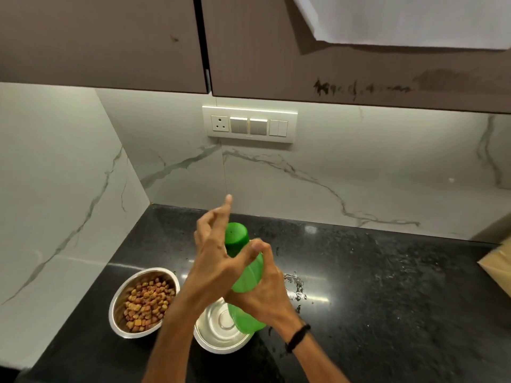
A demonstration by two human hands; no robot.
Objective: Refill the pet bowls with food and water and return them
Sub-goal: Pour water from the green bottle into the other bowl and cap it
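Gripping green bottle [247,275] in right hand [266,293], left hand [214,252] spread beside cap [236,236], above empty bowl [221,334]

Black speckled countertop [387,286], white marble backsplash [331,167], brown cabinets [110,37], switch panel [249,124].

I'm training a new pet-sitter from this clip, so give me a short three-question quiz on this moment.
1. True or false: the bowl of kibble stands to the left of the second steel bowl on the black counter.
2. Which hand grips the body of the green bottle?
A. the left hand
B. the right hand
C. neither
3. Fill in: the bottle's green cap is ____ (on / off).

Key:
1. True.
2. B; the left hand is at the cap with its fingers spread, not closed round the body.
3. On.
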